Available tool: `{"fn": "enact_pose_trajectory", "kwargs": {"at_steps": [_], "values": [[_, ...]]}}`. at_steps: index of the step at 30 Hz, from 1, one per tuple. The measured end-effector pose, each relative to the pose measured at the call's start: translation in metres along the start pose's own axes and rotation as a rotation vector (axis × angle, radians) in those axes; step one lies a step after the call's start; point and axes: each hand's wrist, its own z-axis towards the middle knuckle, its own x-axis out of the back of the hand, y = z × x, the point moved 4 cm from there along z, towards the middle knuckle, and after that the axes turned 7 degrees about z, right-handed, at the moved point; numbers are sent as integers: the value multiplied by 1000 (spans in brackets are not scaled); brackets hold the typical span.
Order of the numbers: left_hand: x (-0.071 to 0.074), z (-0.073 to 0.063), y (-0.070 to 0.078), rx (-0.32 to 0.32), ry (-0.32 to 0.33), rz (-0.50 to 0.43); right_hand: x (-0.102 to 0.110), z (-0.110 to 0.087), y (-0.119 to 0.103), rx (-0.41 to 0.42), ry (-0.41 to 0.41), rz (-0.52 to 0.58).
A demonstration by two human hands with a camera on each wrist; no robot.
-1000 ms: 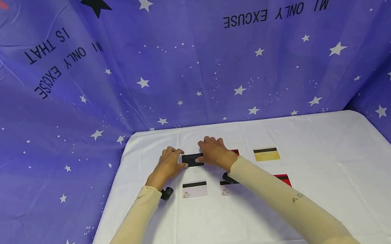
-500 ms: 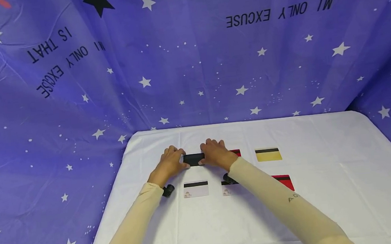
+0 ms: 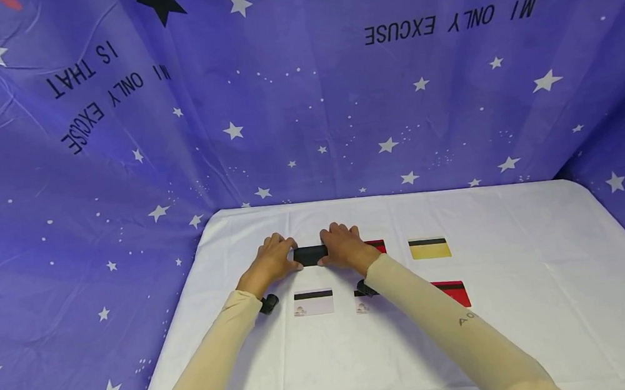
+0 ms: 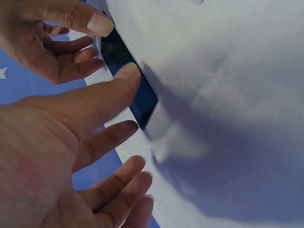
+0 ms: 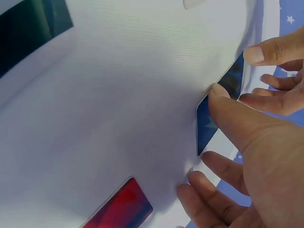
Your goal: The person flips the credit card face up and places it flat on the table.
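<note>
A black card [image 3: 310,256] lies at the back of the white table, between my two hands. My left hand [image 3: 271,260] pinches its left end, thumb at the near edge and index finger at the far one. At the other end my right hand [image 3: 344,246] pinches it in the same manner. The left wrist view shows the card's dark glossy face [image 4: 142,102] under both thumbs. The remaining fingers of each hand hang loosely curled beyond the far edge. Behind the right hand a red card [image 3: 377,246] is partly hidden.
A yellow card [image 3: 429,248] with a black stripe lies to the right in the back row. Nearer are a pale card [image 3: 313,305], a second pale card [image 3: 362,306] and another red card [image 3: 458,294]; the right sleeve covers parts of the last two. A starry purple curtain [image 3: 304,108] hangs behind the table.
My right thumb has shifted from over the card's face to its near edge. The right forearm has moved slightly, showing more of the front red card. The other cards stay put.
</note>
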Motion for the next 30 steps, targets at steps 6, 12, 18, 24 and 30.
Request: {"fn": "enact_pose_trajectory", "kwargs": {"at_steps": [6, 12, 18, 24, 30], "values": [[-1, 2, 1, -9, -8, 19, -3, 2, 2, 8, 8, -6], [-2, 6, 3, -25, -21, 43, -5, 3, 3, 17, 10, 4], [-3, 7, 3, -22, -21, 63, -4, 3, 2, 25, 9, -3], [-4, 7, 2, -30, -11, 66, -3, 4, 2, 25, 1, 1], [-4, 8, 3, -41, -6, 59, -4, 4, 0, 21, -18, 12]]}}
